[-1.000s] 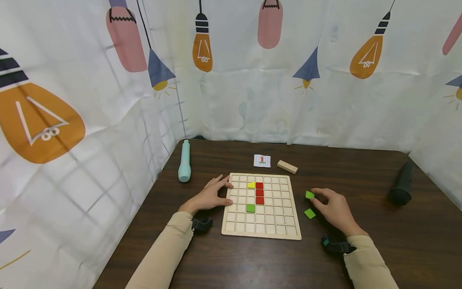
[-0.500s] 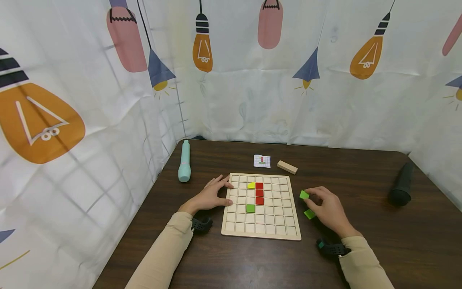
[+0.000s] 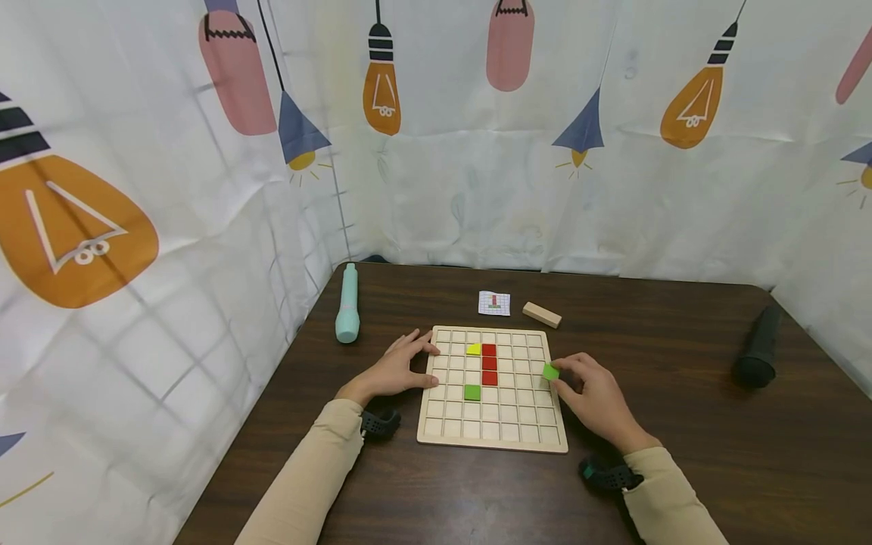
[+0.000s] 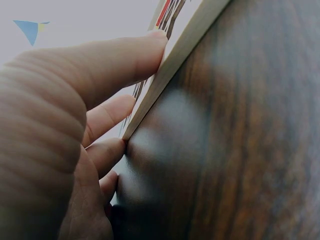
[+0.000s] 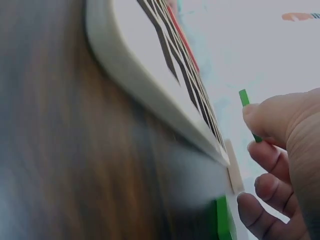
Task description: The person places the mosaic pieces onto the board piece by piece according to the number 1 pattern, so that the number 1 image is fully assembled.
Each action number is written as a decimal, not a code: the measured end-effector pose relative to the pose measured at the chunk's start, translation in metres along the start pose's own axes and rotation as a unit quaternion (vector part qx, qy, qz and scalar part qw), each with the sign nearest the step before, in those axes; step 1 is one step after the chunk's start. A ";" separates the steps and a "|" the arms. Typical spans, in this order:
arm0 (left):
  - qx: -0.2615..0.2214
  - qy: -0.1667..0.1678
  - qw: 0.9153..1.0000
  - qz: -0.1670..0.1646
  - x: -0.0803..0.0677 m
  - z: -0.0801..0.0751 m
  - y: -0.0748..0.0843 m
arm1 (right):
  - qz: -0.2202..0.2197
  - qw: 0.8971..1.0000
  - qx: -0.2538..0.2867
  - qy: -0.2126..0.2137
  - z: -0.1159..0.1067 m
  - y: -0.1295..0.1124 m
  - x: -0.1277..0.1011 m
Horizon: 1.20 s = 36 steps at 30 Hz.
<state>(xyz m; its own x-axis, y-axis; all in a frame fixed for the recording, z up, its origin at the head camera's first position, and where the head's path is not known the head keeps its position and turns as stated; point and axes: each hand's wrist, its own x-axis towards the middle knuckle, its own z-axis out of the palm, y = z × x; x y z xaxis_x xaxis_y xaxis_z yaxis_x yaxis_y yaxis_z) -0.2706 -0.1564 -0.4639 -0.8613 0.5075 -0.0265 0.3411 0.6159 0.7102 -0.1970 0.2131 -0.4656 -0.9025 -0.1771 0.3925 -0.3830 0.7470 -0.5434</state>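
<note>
A wooden grid board lies on the dark table. Set in its cells are a column of three red squares, a yellow piece beside the top one, and a green square lower left. My left hand rests at the board's left edge, thumb and fingertips touching its rim. Between thumb and forefinger, my right hand pinches a thin green square tile over the board's right edge. Another green tile lies on the table under that hand, hidden in the head view.
Behind the board are a small pattern card and a plain wooden block. A mint-coloured microphone-shaped object lies at the far left, a black microphone-shaped one at the far right. A printed curtain hangs behind the table.
My right hand has carried the green tile leftward from the table to the board's right edge, passing over the other green tile. My left hand has stayed in place.
</note>
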 end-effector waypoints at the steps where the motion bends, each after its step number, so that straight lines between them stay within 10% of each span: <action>1: 0.000 0.000 1.000 -0.001 0.000 0.000 0.000 | 0.000 1.000 0.002 -0.003 0.002 -0.002 0.000; 36: 0.003 0.000 1.000 -0.002 0.001 0.000 0.000 | -0.019 0.998 0.044 -0.028 0.054 -0.054 -0.001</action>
<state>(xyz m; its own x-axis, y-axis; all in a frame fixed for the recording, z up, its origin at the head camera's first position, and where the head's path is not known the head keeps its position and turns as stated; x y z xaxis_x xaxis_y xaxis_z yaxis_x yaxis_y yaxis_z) -0.2717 -0.1560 -0.4642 -0.8628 0.5048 -0.0287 0.3397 0.6209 0.7065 -0.1863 0.1386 -0.4765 -0.8959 -0.2415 0.3729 -0.4303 0.6803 -0.5933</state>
